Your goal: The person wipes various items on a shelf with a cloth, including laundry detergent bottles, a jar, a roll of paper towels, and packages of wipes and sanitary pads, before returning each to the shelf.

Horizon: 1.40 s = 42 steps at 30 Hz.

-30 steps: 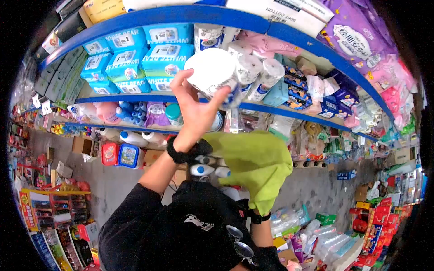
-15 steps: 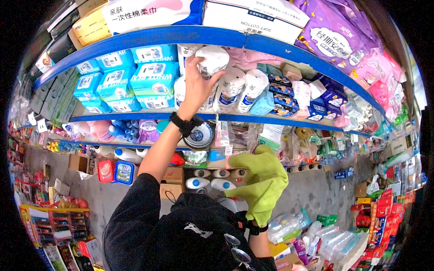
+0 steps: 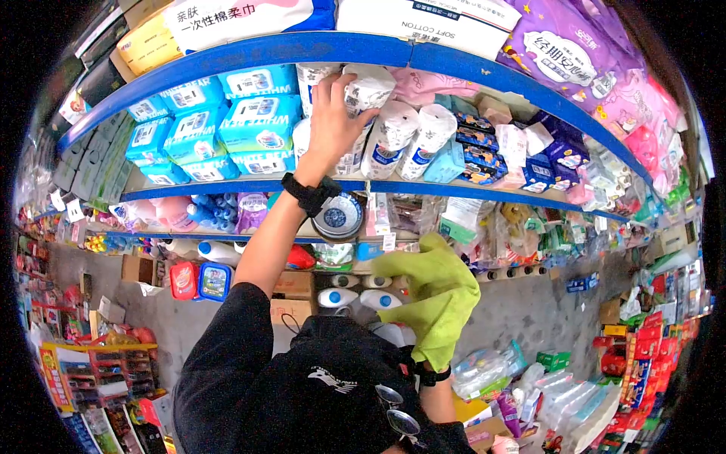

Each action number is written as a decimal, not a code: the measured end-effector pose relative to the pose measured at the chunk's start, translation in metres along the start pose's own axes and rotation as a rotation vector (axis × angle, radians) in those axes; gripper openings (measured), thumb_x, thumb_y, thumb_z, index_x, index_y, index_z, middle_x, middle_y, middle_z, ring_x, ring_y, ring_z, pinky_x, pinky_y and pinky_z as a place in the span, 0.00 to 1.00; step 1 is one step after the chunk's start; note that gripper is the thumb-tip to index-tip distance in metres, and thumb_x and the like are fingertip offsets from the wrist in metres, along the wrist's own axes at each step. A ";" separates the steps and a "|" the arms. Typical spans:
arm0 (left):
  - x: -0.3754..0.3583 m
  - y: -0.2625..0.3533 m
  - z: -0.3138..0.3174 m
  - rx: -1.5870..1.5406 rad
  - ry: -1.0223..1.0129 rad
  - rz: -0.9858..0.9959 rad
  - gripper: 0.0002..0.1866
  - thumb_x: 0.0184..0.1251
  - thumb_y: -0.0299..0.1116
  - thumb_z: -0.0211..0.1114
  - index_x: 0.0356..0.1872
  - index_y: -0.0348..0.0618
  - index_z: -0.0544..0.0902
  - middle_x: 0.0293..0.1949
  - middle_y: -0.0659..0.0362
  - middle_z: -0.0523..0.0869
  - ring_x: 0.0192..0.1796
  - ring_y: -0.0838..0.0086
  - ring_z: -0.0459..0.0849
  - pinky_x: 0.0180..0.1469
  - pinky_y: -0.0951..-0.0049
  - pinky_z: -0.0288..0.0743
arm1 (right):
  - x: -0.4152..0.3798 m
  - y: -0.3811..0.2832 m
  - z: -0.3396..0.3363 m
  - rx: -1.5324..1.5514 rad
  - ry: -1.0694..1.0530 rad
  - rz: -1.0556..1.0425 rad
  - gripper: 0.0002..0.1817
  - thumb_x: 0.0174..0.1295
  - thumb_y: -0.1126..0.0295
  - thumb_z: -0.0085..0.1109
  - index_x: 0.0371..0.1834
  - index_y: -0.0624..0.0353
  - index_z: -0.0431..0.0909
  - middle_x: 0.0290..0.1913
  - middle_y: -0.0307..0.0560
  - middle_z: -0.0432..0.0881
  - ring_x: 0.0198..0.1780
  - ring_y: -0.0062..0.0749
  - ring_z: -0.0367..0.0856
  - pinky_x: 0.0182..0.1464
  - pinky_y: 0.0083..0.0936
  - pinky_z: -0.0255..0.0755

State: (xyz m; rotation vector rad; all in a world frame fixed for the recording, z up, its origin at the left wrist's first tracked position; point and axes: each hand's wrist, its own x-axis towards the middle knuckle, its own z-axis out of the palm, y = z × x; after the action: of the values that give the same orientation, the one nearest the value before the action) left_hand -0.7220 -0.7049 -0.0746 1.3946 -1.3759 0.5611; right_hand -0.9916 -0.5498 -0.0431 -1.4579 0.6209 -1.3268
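Note:
My left hand (image 3: 333, 125) reaches up to the shelf, its fingers and thumb around the near end of a white paper towel roll (image 3: 369, 85). Other wrapped paper towel rolls stand upright close by, including one roll (image 3: 392, 136) just right of my thumb and another roll (image 3: 431, 140) beyond it. Low in front of my body, a lime-green cloth (image 3: 435, 299) hangs over my right hand and hides its fingers; only the wrist below shows. The cloth is held up in that hand, apart from the shelf.
Blue packs of wipes (image 3: 257, 125) are stacked left of the rolls. Boxes (image 3: 484, 147) and packets fill the shelf to the right. A blue shelf edge (image 3: 265, 49) runs above my hand. Patterned bowls (image 3: 340, 216) sit below my left wrist, with bottles (image 3: 338, 297) lower down.
My left hand and the roll have moved slightly up and right relative to the neighbouring rolls. The green cloth has shifted a little. The view has tilted slightly.

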 end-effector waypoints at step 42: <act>-0.058 0.044 0.015 0.106 -0.268 0.125 0.24 0.52 0.35 0.67 0.50 0.39 0.72 0.52 0.40 0.68 0.51 0.49 0.69 0.53 0.56 0.66 | 0.000 0.002 -0.002 0.006 0.039 0.034 0.09 0.47 0.73 0.50 0.32 0.60 0.75 0.29 0.40 0.78 0.27 0.24 0.70 0.31 0.20 0.61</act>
State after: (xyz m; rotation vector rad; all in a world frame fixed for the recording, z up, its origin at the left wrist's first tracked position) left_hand -0.7806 -0.6846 -0.1155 1.5179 -1.6779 0.5497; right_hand -0.9933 -0.5515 -0.0448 -1.4131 0.6640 -1.3320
